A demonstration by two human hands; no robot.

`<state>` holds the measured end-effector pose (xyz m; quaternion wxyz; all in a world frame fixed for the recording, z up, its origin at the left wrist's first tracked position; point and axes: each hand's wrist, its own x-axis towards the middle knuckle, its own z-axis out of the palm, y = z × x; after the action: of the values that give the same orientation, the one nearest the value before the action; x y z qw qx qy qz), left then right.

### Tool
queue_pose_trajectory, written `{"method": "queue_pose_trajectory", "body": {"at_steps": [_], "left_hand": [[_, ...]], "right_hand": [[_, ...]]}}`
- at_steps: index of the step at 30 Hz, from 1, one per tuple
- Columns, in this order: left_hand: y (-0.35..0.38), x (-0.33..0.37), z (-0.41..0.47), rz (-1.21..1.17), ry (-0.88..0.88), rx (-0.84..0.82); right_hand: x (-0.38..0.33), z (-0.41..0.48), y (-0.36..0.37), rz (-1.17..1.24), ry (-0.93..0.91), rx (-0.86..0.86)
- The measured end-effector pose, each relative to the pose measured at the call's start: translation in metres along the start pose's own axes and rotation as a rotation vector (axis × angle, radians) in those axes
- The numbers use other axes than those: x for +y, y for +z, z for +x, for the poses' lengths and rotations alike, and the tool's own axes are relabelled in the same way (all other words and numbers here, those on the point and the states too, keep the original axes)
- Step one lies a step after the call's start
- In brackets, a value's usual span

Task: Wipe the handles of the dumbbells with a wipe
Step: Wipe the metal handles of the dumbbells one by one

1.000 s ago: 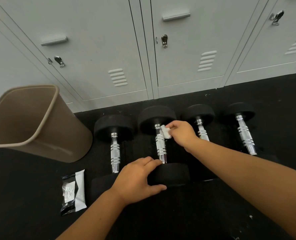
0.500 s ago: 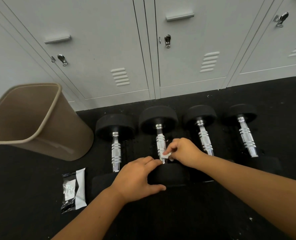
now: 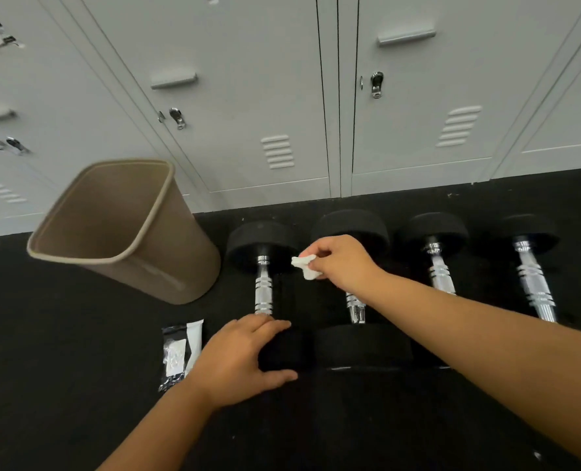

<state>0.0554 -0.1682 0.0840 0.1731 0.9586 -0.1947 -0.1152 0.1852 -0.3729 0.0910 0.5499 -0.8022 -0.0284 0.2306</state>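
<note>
Right hand (image 3: 340, 263), fingers pinching wipe (image 3: 306, 265), shifted off second dumbbell (image 3: 363, 345), now just right of leftmost dumbbell (image 3: 263, 290) handle; left hand (image 3: 238, 358) moved over, gripping its near head.

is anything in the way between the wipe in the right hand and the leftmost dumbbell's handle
Nothing visible. The right hand pinches the wipe just right of the leftmost dumbbell's handle, with only bare floor between. The left hand holds that dumbbell's near head, clear of the bar.
</note>
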Motion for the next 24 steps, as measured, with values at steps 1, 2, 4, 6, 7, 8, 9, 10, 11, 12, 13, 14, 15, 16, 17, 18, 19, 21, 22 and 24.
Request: {"method": "queue_pose_trajectory", "body": {"at_steps": [1, 2, 4, 6, 7, 8, 9, 10, 11, 12, 13, 14, 15, 16, 17, 18, 19, 21, 22, 24], "left_hand": [[-0.002, -0.006, -0.006, -0.009, -0.017, 0.012], [-0.003, -0.012, -0.012, -0.016, -0.036, 0.018], [-0.005, -0.022, -0.023, -0.030, -0.071, 0.026], [-0.007, -0.030, -0.030, -0.044, -0.103, 0.029], [-0.007, -0.033, -0.033, -0.052, -0.118, 0.028], [-0.006, -0.035, -0.036, -0.061, -0.126, 0.029], [-0.005, -0.036, -0.037, -0.073, -0.129, 0.029], [-0.005, -0.037, -0.039, -0.084, -0.131, 0.030], [-0.004, -0.037, -0.039, -0.094, -0.132, 0.032], [-0.003, -0.038, -0.039, -0.103, -0.133, 0.032], [-0.003, -0.038, -0.039, -0.110, -0.132, 0.033], [-0.003, -0.039, -0.038, -0.112, -0.129, 0.031], [-0.004, -0.040, -0.038, -0.109, -0.127, 0.029], [-0.004, -0.041, -0.037, -0.105, -0.127, 0.027], [-0.004, -0.042, -0.037, -0.102, -0.128, 0.024], [-0.004, -0.042, -0.037, -0.102, -0.129, 0.022], [-0.004, -0.043, -0.037, -0.105, -0.129, 0.019], [-0.005, -0.043, -0.037, -0.111, -0.126, 0.019], [-0.006, -0.043, -0.037, -0.112, -0.123, 0.018], [-0.006, -0.044, -0.036, -0.115, -0.121, 0.013]], "right_hand": [[-0.004, 0.004, 0.013, -0.091, -0.058, 0.008], [-0.007, 0.007, 0.024, -0.185, -0.109, 0.014], [-0.010, 0.014, 0.046, -0.330, -0.174, 0.028], [-0.008, 0.020, 0.064, -0.441, -0.191, 0.023], [-0.008, 0.023, 0.071, -0.509, -0.189, 0.013], [-0.007, 0.026, 0.076, -0.561, -0.189, 0.004], [-0.006, 0.030, 0.079, -0.590, -0.186, 0.001], [-0.005, 0.032, 0.082, -0.597, -0.183, 0.011], [-0.004, 0.034, 0.083, -0.591, -0.169, 0.022], [-0.002, 0.034, 0.084, -0.578, -0.152, 0.032], [0.000, 0.033, 0.086, -0.561, -0.125, 0.028], [0.002, 0.030, 0.088, -0.530, -0.100, 0.014], [0.004, 0.026, 0.090, -0.489, -0.078, -0.019], [0.006, 0.021, 0.092, -0.445, -0.064, -0.067], [0.008, 0.015, 0.094, -0.416, -0.054, -0.129], [0.010, 0.011, 0.095, -0.411, -0.040, -0.208], [0.010, 0.007, 0.095, -0.426, -0.024, -0.293], [0.009, 0.005, 0.095, -0.467, -0.013, -0.366], [0.007, 0.008, 0.095, -0.469, -0.031, -0.314], [0.002, 0.020, 0.093, -0.485, -0.099, -0.114]]}}
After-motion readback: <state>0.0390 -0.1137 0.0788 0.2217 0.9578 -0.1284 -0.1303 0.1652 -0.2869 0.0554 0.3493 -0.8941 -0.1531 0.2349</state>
